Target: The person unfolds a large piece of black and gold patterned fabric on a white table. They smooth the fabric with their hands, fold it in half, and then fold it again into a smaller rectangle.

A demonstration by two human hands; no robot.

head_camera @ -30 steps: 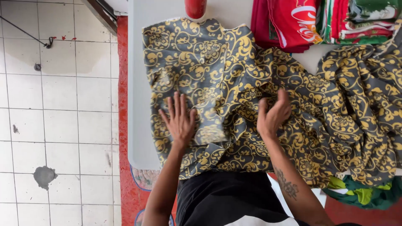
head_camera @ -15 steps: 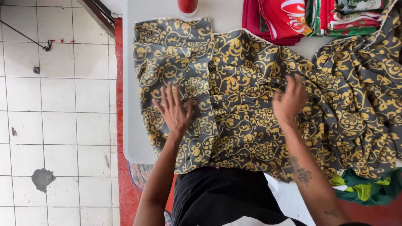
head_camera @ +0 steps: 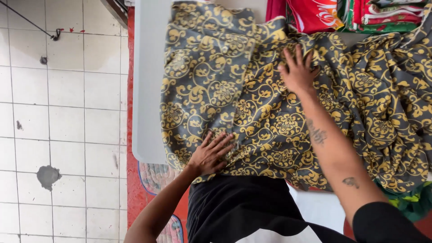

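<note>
2 flat open hands, left hand point(head_camera: 210, 154), right hand point(head_camera: 297, 72), patterned cloth point(head_camera: 252, 103) cut off right

A dark grey cloth point(head_camera: 252, 103) printed with yellow-gold scrolls and flowers is spread across a pale desk point(head_camera: 148, 90). Its left part is laid flat and smooth, with a straight edge down the left side, while its right part is bunched in loose folds. The near edge is draped over the desk's front.
</note>
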